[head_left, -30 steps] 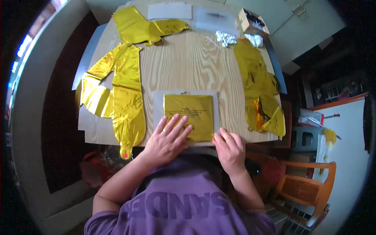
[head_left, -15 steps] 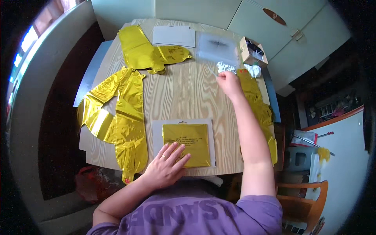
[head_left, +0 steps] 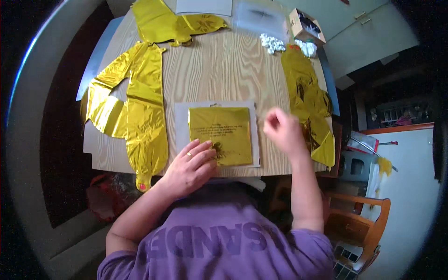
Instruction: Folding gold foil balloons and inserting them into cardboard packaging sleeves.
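The left hand (head_left: pixel 189 168) lies flat, fingers spread, on the near left corner of a flat packet (head_left: pixel 219 135) that holds a folded gold foil sheet inside a pale backing; it presses on the packet rather than gripping it; the packet rests near the front edge of the wooden table (head_left: pixel 219 70), just in front of the person. The right hand (head_left: pixel 282 130) is raised above the table just to the right of the packet, blurred, its fingers curled together in a loose fist; whether anything is pinched in it cannot be told.

To the left of the packet, close by but apart, a long gold foil balloon (head_left: pixel 135 107) lies flat and uninflated, its tail reaching the table's front edge; a second gold balloon (head_left: pixel 172 23) lies at the far left; a third (head_left: pixel 310 98) runs down the right edge, just beside the right hand. At the far side lie a white sheet (head_left: pixel 204 6), a clear plastic sleeve (head_left: pixel 260 16), a small open cardboard box (head_left: pixel 305 25) and some crumpled white bits (head_left: pixel 272 43). A wooden chair (head_left: pixel 357 224) stands to the lower right, off the table.
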Demonstrator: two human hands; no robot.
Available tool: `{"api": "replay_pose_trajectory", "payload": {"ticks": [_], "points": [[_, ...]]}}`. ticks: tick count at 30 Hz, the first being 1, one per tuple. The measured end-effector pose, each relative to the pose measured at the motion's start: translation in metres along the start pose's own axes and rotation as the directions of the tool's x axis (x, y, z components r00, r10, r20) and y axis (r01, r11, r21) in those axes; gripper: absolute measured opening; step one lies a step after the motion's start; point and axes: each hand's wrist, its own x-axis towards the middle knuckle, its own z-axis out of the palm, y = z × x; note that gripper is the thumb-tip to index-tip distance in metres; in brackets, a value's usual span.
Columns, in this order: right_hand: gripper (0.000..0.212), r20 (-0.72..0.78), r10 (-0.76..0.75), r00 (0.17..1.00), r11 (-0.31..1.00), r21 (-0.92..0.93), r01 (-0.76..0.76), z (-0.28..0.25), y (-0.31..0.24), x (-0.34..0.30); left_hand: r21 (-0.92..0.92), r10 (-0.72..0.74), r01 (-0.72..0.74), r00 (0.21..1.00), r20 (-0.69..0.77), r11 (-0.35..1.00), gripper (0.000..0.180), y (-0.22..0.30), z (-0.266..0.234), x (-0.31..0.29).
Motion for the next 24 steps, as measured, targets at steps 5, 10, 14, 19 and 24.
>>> {"api": "replay_pose_trajectory", "payload": {"ticks": [5,10,14,19,24], "points": [[0.016,0.039,-0.153,0.988,0.987,-0.036,0.154,0.0,-0.046,-0.117,-0.056,-0.012,0.011,1.0,-0.013,0.998,0.027,0.0,-0.001,-0.001],[0.018,-0.075,-0.337,0.938,0.9,-0.316,0.299,0.039,-0.068,-0.136,-0.072,0.0,-0.002,1.0,-0.024,0.997,0.025,0.001,-0.001,0.001],[0.016,-0.226,-0.181,0.957,0.913,-0.401,0.078,0.049,-0.063,-0.128,-0.062,0.022,-0.022,1.0,-0.001,0.998,0.026,0.001,-0.002,-0.001],[0.021,-0.237,-0.101,0.966,0.955,-0.296,0.027,0.042,-0.054,-0.123,-0.035,0.048,-0.048,0.999,0.002,0.998,0.028,-0.001,0.003,-0.002],[0.038,0.027,-0.093,0.995,0.98,-0.176,0.097,0.009,-0.039,-0.119,-0.018,0.048,-0.048,0.999,0.012,0.999,0.029,0.0,0.002,-0.003]]}}
